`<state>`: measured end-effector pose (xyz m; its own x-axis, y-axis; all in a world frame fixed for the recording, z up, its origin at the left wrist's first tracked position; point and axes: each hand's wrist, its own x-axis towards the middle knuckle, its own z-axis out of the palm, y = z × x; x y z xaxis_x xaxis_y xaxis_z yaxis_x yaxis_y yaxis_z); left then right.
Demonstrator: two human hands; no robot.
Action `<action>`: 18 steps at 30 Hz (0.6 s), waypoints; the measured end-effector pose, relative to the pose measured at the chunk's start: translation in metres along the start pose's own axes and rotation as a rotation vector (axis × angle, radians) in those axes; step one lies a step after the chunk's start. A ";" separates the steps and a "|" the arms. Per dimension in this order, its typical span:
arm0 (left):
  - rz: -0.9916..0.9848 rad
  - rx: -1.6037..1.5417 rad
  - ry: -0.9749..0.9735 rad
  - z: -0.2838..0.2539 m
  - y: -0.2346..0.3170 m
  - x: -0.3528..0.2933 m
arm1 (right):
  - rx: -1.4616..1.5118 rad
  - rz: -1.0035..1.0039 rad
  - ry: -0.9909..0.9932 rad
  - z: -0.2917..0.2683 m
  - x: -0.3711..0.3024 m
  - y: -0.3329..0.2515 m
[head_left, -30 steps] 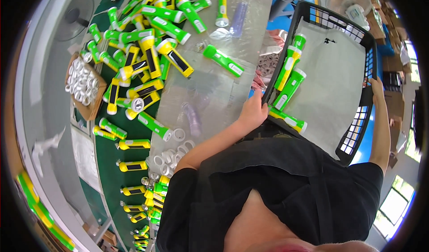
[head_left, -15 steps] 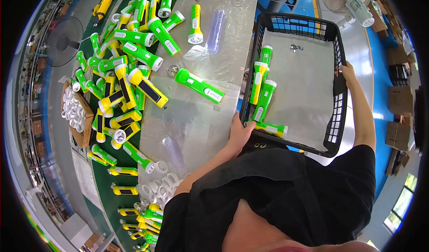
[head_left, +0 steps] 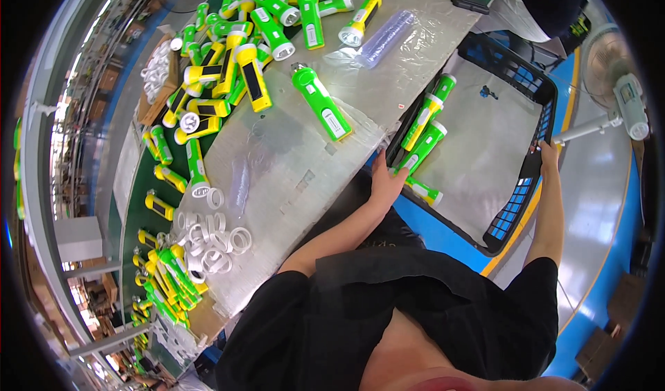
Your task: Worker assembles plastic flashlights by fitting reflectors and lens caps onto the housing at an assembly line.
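A black plastic crate [head_left: 515, 214] with slatted walls stands at the right edge of the worktable. My left hand [head_left: 388, 180] grips its near left rim, fingers partly hidden behind the side. On the opposite rim, my right hand [head_left: 548, 157] is closed around the handle area. A grey sheet [head_left: 478, 135] lines the crate's bottom. Several green and yellow flashlights [head_left: 425, 144] lie along its left wall, and a small dark cluster of parts [head_left: 489, 92] sits toward the far end. On the table, left of the crate, rests a single green flashlight [head_left: 321, 102].
A worktable [head_left: 277, 141] carries a heap of flashlights [head_left: 239, 72], white rings [head_left: 211, 242] and a clear plastic sleeve [head_left: 388, 39]. A box of white rings [head_left: 158, 79] stands beyond. Another person [head_left: 547, 3] is at the far right, near a standing fan [head_left: 627, 93].
The whole view has turned, so the table edge and crate now slant. Another person shows more fully at the far right. Both my hands keep their hold on the crate.
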<state>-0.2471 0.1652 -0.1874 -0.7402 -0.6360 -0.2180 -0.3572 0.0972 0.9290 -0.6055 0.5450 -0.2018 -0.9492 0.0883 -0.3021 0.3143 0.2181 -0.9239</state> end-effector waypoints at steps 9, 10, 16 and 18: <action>0.468 0.170 -0.417 -0.033 0.074 -0.042 | -0.501 -0.008 0.195 0.113 -0.006 0.155; 0.555 0.157 -0.379 -0.044 0.097 -0.044 | -0.567 0.079 0.249 0.115 -0.014 0.147; 0.993 0.487 0.166 -0.107 0.192 0.080 | -0.553 -0.074 0.223 0.086 -0.029 0.149; 0.737 0.596 0.204 -0.124 0.206 0.135 | -0.578 -0.155 0.289 0.085 -0.041 0.155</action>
<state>-0.3496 0.0043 0.0114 -0.8010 -0.3748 0.4668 -0.1143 0.8611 0.4954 -0.5196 0.4921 -0.3525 -0.9670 0.2534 -0.0258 0.2084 0.7285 -0.6526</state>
